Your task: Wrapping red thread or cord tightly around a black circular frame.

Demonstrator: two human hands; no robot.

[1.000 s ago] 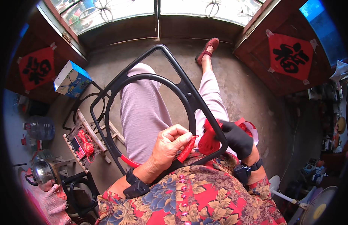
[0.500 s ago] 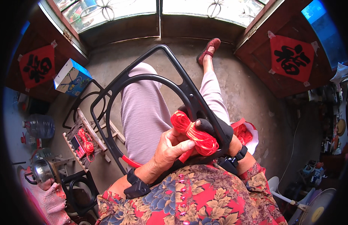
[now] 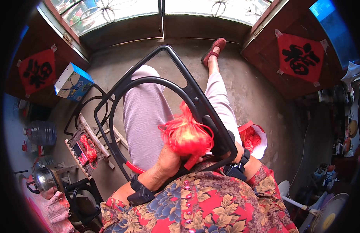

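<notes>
A large black plastic frame (image 3: 191,91) with a curved inner bar lies across my lap, slanting up to the far side. My left hand (image 3: 169,162), with a black band on its wrist, is closed around the base of a bundle of loose red string (image 3: 186,134) and holds it up against the frame's near right bar. My right hand (image 3: 231,149) wears a black glove and grips that same bar from behind; the frame hides most of it. A red cord (image 3: 134,167) runs along the frame's near left edge.
A white bag of red string (image 3: 254,140) sits by my right thigh. On the floor to the left are a wooden rack with red string (image 3: 86,149), another black frame (image 3: 73,116), a blue box (image 3: 73,82), a water bottle (image 3: 42,133) and a metal kettle (image 3: 44,179). A fan (image 3: 327,213) stands at lower right.
The gloved right hand brought the red bundle from the bag side over to my left hand, then dropped back behind the frame's bar. My left hand now holds the bundle raised.
</notes>
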